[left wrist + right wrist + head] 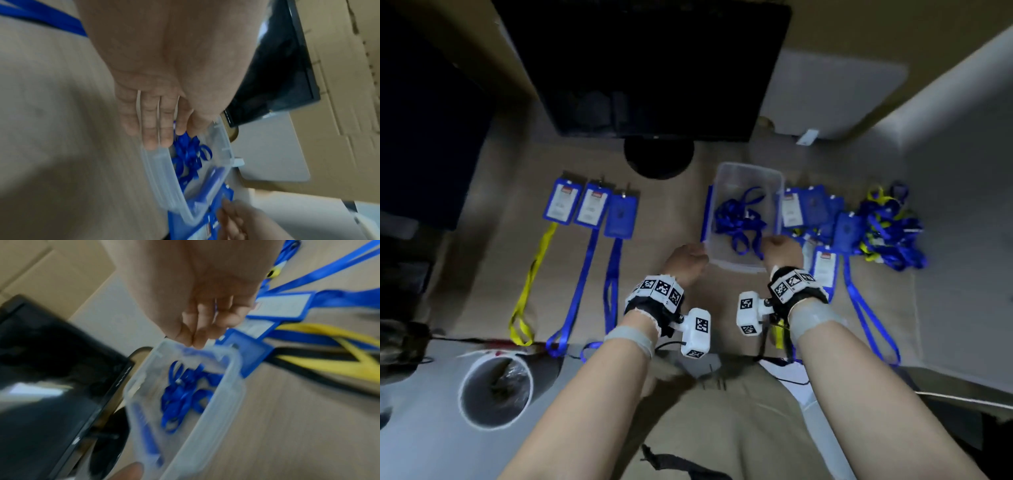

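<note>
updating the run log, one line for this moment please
left hand grips clear box corner | right hand pinches its rim | inside: blue lanyards | beside: badge holders

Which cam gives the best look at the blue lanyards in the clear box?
Head view: the blue lanyards show whole, from above, inside the clear box. Left wrist: the left hand and the box wall hide part. Right wrist: seen through the open top, but motion-blurred.
</note>
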Demonstrator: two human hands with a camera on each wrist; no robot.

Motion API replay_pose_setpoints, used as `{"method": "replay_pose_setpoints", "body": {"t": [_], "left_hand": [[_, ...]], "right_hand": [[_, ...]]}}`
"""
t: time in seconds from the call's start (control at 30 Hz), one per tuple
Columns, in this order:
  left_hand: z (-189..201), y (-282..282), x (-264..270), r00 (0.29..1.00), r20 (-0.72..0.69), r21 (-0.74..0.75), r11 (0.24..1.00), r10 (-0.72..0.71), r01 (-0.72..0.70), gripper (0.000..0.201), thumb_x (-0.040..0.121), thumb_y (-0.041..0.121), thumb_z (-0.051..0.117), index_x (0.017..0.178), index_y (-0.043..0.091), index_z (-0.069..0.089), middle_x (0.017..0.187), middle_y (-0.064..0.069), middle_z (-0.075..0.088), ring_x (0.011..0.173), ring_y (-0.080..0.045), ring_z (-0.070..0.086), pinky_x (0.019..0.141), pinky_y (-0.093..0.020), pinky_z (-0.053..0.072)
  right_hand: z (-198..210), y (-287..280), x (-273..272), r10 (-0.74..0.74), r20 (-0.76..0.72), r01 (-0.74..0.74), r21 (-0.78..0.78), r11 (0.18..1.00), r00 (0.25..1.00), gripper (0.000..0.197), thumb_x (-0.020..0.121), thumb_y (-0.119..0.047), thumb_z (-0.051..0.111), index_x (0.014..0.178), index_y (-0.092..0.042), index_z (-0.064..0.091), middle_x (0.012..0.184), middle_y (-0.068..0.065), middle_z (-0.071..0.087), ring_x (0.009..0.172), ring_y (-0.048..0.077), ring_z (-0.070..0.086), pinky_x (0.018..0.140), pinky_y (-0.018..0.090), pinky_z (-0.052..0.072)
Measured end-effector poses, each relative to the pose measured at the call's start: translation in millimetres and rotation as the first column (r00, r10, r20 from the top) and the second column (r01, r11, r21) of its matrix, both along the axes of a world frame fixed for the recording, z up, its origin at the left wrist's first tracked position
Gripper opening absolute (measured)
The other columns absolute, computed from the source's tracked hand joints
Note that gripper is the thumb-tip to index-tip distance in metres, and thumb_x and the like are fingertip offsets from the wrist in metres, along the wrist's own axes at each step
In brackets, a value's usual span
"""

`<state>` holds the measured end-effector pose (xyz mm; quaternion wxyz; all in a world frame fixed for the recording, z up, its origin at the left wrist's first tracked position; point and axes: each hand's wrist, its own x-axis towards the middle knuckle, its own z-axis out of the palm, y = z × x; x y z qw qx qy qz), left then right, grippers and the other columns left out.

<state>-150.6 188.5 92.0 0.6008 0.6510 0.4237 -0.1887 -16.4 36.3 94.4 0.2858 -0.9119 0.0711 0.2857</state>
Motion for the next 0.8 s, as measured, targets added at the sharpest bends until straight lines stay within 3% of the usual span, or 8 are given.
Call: {"method": "replay_pose_setpoints", "body": {"t": [0.1, 0.2, 0.27, 0.37, 0.47, 0.63, 0.7, 0.8], "left_hand": [[1, -51, 23, 0.998, -0.001, -0.006, 0.998, 0.064, -0.064, 0.018, 0.072, 0.017, 0.056, 0.084, 0.023, 0.069, 0.087, -0.014, 0.070, 0.083, -0.032, 0.067, 0.086, -0.045, 0.055], [3, -103, 36, 0.998, -0.009, 0.041, 0.998, 0.058, -0.057, 0.030, 0.081, 0.009, 0.056, 0.106, -0.004, 0.065, 0.094, -0.021, 0.069, 0.081, -0.032, 0.065, 0.081, -0.044, 0.055], [2, -131, 43, 0.999, -0.053, 0.073, 0.997, -0.011, 0.014, 0.032, 0.073, 0.015, 0.056, 0.100, -0.002, 0.065, 0.096, -0.023, 0.069, 0.086, -0.035, 0.066, 0.077, -0.044, 0.054], [-5, -155, 51, 0.992, -0.123, 0.105, 0.994, 0.019, -0.006, 0.045, 0.076, 0.017, 0.054, 0.118, 0.003, 0.060, 0.104, -0.019, 0.071, 0.093, -0.035, 0.068, 0.065, -0.031, 0.050], [-1, -168, 59, 0.989, -0.118, 0.152, 0.986, 0.088, -0.069, 0.034, 0.089, 0.006, 0.049, 0.122, 0.002, 0.058, 0.102, -0.015, 0.071, 0.076, -0.027, 0.068, 0.052, -0.019, 0.045], [-3, -178, 73, 0.991, -0.057, 0.162, 0.980, 0.123, -0.112, 0.030, 0.095, 0.010, 0.048, 0.123, 0.005, 0.057, 0.111, -0.013, 0.067, 0.066, -0.014, 0.064, 0.049, -0.012, 0.043], [-2, -180, 81, 0.990, -0.028, 0.156, 0.979, 0.140, -0.134, 0.030, 0.096, 0.012, 0.050, 0.124, 0.004, 0.057, 0.116, -0.015, 0.067, 0.069, -0.016, 0.065, 0.051, -0.013, 0.045], [7, -184, 97, 0.982, 0.052, 0.138, 0.972, 0.183, -0.188, 0.047, 0.090, 0.032, 0.060, 0.129, 0.006, 0.054, 0.118, -0.012, 0.067, 0.084, -0.021, 0.067, 0.068, -0.021, 0.053]], "right_hand": [[-18, -72, 25, -0.135, 0.039, 0.138, -0.078, 0.987, 0.990, 0.035, 0.086, -0.027, 0.055, 0.117, -0.016, 0.066, 0.120, 0.016, 0.066, 0.113, 0.036, 0.060, 0.089, 0.036, 0.047], [-48, -130, 47, -0.161, -0.035, 0.153, -0.178, 0.972, 0.986, 0.055, 0.086, -0.031, 0.058, 0.136, -0.012, 0.046, 0.142, 0.018, 0.047, 0.130, 0.037, 0.044, 0.104, 0.043, 0.036], [-61, -153, 60, -0.169, -0.104, 0.143, -0.223, 0.964, 0.980, 0.072, 0.083, -0.034, 0.063, 0.143, -0.009, 0.031, 0.148, 0.018, 0.035, 0.135, 0.038, 0.035, 0.107, 0.051, 0.033], [-75, -165, 74, -0.119, -0.194, 0.081, -0.195, 0.977, 0.974, 0.086, 0.080, -0.030, 0.071, 0.147, -0.008, 0.022, 0.152, 0.020, 0.029, 0.139, 0.039, 0.029, 0.110, 0.052, 0.032], [-79, -168, 81, -0.034, -0.205, -0.015, -0.230, 0.973, 0.978, 0.086, 0.084, -0.031, 0.067, 0.149, -0.005, 0.017, 0.154, 0.020, 0.027, 0.141, 0.040, 0.027, 0.111, 0.052, 0.030], [-86, -183, 88, 0.048, -0.189, -0.071, -0.116, 0.991, 0.981, 0.048, 0.087, -0.029, 0.063, 0.125, -0.002, 0.053, 0.127, 0.018, 0.058, 0.120, 0.037, 0.055, 0.089, 0.040, 0.048], [-79, -184, 91, 0.057, -0.132, -0.055, 0.015, 0.998, 0.990, 0.032, 0.085, -0.027, 0.066, 0.109, -0.007, 0.063, 0.106, 0.014, 0.067, 0.100, 0.031, 0.064, 0.074, 0.031, 0.046], [-61, -180, 91, 0.060, -0.203, 0.013, 0.340, 0.940, 0.977, 0.019, 0.079, -0.019, 0.077, 0.091, -0.019, 0.062, 0.103, 0.016, 0.070, 0.078, 0.021, 0.066, 0.073, 0.033, 0.054]]}}
